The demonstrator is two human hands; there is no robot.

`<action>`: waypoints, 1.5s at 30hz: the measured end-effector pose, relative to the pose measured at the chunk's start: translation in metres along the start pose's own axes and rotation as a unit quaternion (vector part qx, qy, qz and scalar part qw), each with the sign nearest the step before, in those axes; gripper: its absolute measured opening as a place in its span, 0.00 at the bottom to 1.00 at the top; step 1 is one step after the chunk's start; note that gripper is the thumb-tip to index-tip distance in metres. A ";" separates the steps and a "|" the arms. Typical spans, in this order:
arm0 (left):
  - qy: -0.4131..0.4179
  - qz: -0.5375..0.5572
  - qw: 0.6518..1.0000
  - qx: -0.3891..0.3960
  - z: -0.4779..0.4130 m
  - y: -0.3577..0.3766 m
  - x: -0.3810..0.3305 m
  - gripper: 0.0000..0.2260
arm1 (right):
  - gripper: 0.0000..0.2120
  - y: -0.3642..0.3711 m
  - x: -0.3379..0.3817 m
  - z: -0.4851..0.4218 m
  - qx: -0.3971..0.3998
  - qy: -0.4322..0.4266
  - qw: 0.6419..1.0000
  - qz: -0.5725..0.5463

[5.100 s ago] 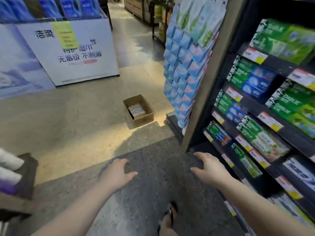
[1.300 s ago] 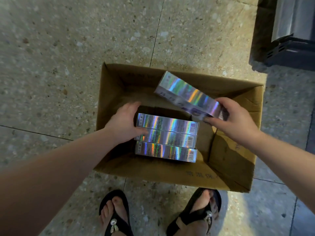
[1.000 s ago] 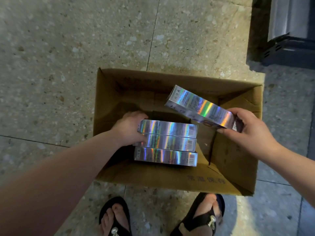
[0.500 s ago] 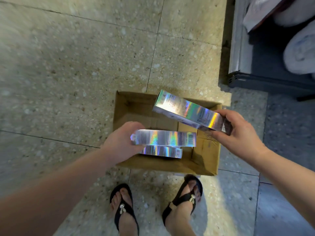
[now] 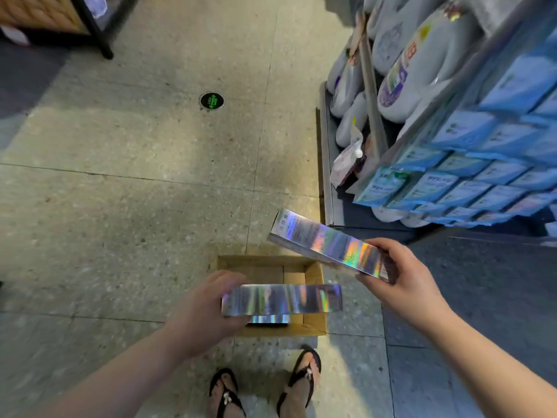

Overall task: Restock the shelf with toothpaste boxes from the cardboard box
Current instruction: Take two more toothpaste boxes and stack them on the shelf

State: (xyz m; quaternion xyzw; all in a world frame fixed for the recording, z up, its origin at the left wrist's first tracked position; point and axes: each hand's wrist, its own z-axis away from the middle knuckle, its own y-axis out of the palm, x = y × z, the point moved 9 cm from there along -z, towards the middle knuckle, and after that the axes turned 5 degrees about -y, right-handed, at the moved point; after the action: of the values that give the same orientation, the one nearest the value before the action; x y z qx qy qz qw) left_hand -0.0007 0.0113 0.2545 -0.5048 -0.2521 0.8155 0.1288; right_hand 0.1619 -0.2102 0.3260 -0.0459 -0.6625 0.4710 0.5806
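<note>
now toothpaste box (image 5: 283,299) in left hand (image 5: 208,312), another (image 5: 328,244) in right (image 5: 404,279).

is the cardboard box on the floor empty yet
Not empty. The cardboard box still shows at least one holographic toothpaste box lying inside, below the one in the left hand. How many more remain is hidden.
</note>
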 end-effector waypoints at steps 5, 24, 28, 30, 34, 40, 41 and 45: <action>0.050 -0.024 0.998 0.026 0.044 -0.016 -0.095 0.19 | 0.25 -0.091 0.038 0.072 -0.071 0.013 0.997 0.001; 0.217 -0.096 0.954 0.183 0.194 0.261 -0.415 0.13 | 0.17 -0.391 -0.090 0.465 -0.306 0.178 0.935 0.016; 0.235 -0.068 0.944 0.220 0.245 0.332 -0.484 0.13 | 0.17 -0.449 -0.130 0.559 -0.329 0.213 0.919 0.029; 0.239 -0.069 0.939 0.236 0.262 0.361 -0.514 0.14 | 0.16 -0.475 -0.143 0.596 -0.345 0.227 0.910 0.029; 0.275 -0.104 0.921 0.256 0.280 0.416 -0.575 0.12 | 0.18 -0.519 -0.169 0.656 -0.393 0.248 0.885 0.000; 0.304 -0.146 0.895 0.293 0.278 0.506 -0.647 0.12 | 0.18 -0.579 -0.219 0.711 -0.446 0.258 0.857 -0.014; 0.308 -0.149 0.891 0.300 0.275 0.524 -0.659 0.12 | 0.18 -0.590 -0.229 0.717 -0.451 0.262 0.853 -0.014; 0.319 -0.151 0.881 0.316 0.255 0.595 -0.707 0.12 | 0.18 -0.638 -0.283 0.732 -0.467 0.288 0.836 -0.008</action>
State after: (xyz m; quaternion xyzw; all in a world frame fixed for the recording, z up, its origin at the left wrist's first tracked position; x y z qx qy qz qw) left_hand 0.1229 -0.8884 0.5616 -0.6262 0.0003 0.6170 0.4766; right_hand -0.0314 -1.1523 0.6393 -0.4396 -0.6073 0.0661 0.6585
